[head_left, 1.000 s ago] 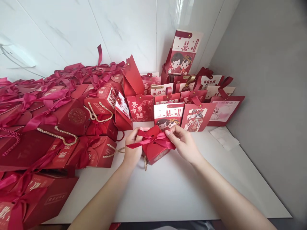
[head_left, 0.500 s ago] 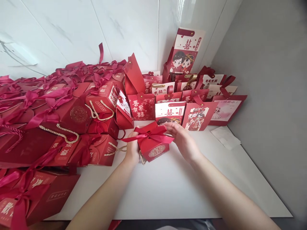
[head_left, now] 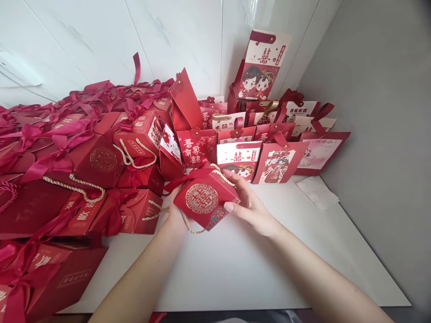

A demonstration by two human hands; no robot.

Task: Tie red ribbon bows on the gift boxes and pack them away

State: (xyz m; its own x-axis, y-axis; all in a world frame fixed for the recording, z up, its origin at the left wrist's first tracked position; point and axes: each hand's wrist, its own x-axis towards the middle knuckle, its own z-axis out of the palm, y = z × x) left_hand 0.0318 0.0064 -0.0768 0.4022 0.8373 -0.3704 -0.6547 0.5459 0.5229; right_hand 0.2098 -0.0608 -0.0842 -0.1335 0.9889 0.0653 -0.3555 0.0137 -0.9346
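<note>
A red gift box [head_left: 208,197] with a round gold emblem, a ribbon and gold rope handles is held above the white table, tilted so that its emblem side faces me. My left hand [head_left: 177,208] grips the box's left side, its fingers mostly hidden behind it. On the right side, my right hand [head_left: 249,204] holds the box, thumb on the near face and fingers at the upper edge by the rope. Just behind the box stand a white and red bag with a cartoon couple [head_left: 238,157] and a red bag with white characters [head_left: 196,148].
Stacked red boxes with ribbons [head_left: 101,157] fill the left side. Several upright paper bags [head_left: 281,163] stand at the back, against the tiled wall. A white paper [head_left: 317,193] lies on the white table [head_left: 269,273] at right, near a grey wall.
The box has been turned: its ribbon top faced up and now its emblem face shows towards me. My right hand has moved from beside the box to holding it with the thumb in front.
</note>
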